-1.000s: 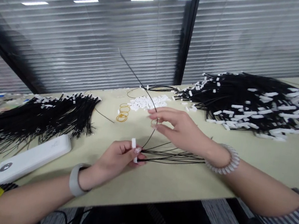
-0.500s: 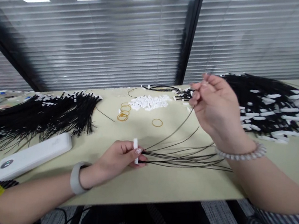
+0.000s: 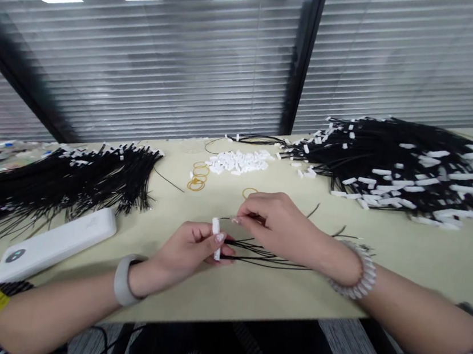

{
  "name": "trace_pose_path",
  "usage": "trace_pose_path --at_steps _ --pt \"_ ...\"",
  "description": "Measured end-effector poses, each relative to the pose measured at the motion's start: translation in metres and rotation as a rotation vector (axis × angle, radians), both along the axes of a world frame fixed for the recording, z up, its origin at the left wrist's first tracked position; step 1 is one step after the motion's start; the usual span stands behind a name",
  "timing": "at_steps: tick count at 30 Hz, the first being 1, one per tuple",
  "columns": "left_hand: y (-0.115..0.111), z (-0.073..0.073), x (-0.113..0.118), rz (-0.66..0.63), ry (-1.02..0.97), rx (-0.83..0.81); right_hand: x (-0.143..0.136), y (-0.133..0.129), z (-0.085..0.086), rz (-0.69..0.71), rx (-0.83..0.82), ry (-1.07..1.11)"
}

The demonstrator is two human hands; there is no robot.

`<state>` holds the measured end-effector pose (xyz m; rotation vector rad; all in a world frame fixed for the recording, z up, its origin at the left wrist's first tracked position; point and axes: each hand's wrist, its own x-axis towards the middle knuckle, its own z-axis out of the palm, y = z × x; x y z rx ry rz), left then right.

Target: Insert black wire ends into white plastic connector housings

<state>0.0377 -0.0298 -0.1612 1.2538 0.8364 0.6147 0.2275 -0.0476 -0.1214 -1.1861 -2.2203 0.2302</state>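
My left hand [image 3: 193,246] pinches a white connector strip [image 3: 216,227] between thumb and fingers, just left of the middle of the table. Several thin black wires [image 3: 269,261] run from the strip to the right, under my right hand. My right hand [image 3: 272,221] is closed on one thin black wire [image 3: 225,218] close to the upper end of the strip. The rest of that wire is hidden by the hand. Behind it, a yellow rubber band [image 3: 249,192] lies partly covered.
Black wire bundles [image 3: 90,176] lie at left, more with white connectors [image 3: 372,159] at right. A white power bank [image 3: 55,245] lies near my left forearm. Small white pieces [image 3: 238,162] and yellow rubber bands [image 3: 198,176] are at the back of the table [image 3: 282,297].
My right hand has come down and left from its raised position to beside the white connector strip. My left hand keeps its hold on the strip.
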Motion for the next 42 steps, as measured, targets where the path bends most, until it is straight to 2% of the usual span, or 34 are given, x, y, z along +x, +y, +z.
trace_pose_path --at_steps 15,20,25,32,37,42 --pt "0.0 -0.001 0.0 -0.007 -0.008 0.003 -0.003 -0.001 -0.004 0.038 0.042 -0.023" --pt "0.0 -0.002 -0.001 -0.012 0.028 0.034 -0.007 -0.004 -0.006 -0.049 -0.004 -0.112" --pt "-0.001 0.0 0.0 -0.042 0.072 0.065 -0.01 -0.005 -0.008 -0.075 -0.017 -0.149" --pt "-0.001 0.002 0.001 -0.107 0.073 0.076 -0.014 -0.006 -0.01 -0.028 -0.01 -0.178" --pt "0.001 -0.001 0.0 -0.099 0.067 0.034 -0.014 -0.002 -0.013 -0.031 0.036 -0.144" --pt "0.004 -0.004 0.0 -0.025 0.011 -0.037 0.0 -0.002 0.001 -0.053 0.282 0.004"
